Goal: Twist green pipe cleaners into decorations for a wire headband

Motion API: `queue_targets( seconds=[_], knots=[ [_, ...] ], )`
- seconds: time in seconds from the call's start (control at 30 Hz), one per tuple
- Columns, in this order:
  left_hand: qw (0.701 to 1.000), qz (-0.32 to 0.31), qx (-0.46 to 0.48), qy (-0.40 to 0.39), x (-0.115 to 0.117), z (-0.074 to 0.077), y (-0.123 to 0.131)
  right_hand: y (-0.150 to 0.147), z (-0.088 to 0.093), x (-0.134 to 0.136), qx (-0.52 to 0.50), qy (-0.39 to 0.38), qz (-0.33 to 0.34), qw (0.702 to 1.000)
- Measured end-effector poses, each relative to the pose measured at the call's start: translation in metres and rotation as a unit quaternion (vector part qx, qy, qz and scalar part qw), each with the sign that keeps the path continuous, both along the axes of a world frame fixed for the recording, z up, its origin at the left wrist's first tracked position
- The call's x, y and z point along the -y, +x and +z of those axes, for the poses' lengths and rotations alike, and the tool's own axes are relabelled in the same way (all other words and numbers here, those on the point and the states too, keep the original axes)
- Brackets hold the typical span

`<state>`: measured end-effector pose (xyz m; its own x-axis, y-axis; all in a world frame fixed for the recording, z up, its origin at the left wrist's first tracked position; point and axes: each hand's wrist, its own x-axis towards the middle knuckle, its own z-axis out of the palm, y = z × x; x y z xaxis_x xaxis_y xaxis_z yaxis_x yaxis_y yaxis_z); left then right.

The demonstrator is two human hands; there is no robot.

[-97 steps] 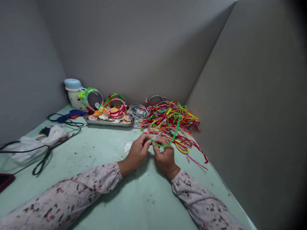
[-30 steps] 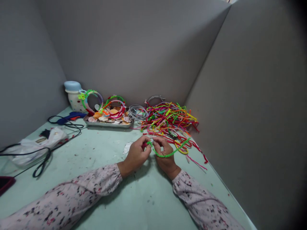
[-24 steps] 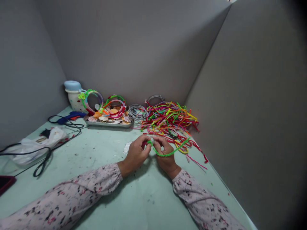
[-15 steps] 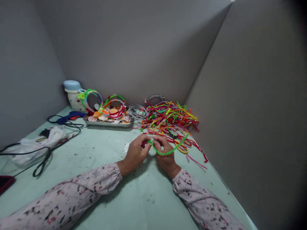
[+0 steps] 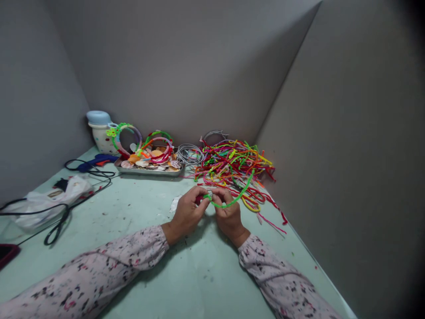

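Observation:
Both my hands meet above the middle of the table. My left hand (image 5: 189,210) is closed, its thumb and fingers pinching a dark red fuzzy piece (image 5: 199,200) and the near end of a green pipe cleaner (image 5: 247,187). A short grey wire-like piece (image 5: 210,193) shows between the two sets of fingertips. My right hand (image 5: 229,221) is closed in a pinch at the other side of this grey piece. The pipe cleaner's long free end curves past the right fingers, up and to the right. Fingers hide most of the held work.
Behind stand a metal tray (image 5: 152,173) of shells with fuzzy wrapped rings, coiled grey wire (image 5: 190,154) and a tangled pipe cleaner pile (image 5: 232,161). Leftward are a lidded container (image 5: 101,135), blue-handled tool (image 5: 96,162), black cable (image 5: 56,237) and plastic bag (image 5: 40,210). A grey wall borders the right.
The green pipe cleaner's free end has swung upward and slightly left, and it now crosses higher over my right fingers. Both hands stay in nearly the same place.

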<state>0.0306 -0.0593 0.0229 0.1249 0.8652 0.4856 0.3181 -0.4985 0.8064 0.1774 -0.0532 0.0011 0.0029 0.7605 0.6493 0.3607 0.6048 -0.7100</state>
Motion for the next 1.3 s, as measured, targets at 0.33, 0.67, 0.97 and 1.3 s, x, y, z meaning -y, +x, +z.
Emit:
queue_targets(
  seconds=[0.33, 0.67, 0.97, 1.3],
  knots=[
    [1.0, 0.003, -0.01, -0.012, -0.0013, -0.001, -0.0002, 0.0005, 0.0001, 0.0001, 0.007, -0.002, -0.002, 1.0],
    [1.0, 0.006, -0.01, -0.015, -0.0008, -0.0005, -0.001, 0.0023, 0.0, 0.0011, 0.047, -0.015, -0.033, 0.998],
    [0.999, 0.001, 0.011, -0.033, 0.0001, 0.0007, 0.0002, 0.0029, 0.0023, 0.003, 0.063, 0.019, -0.016, 0.998],
    [0.999, -0.005, 0.022, -0.043, 0.0013, 0.0052, -0.0007, 0.0009, 0.0033, 0.0041, 0.052, 0.014, -0.003, 0.999]
  ],
)
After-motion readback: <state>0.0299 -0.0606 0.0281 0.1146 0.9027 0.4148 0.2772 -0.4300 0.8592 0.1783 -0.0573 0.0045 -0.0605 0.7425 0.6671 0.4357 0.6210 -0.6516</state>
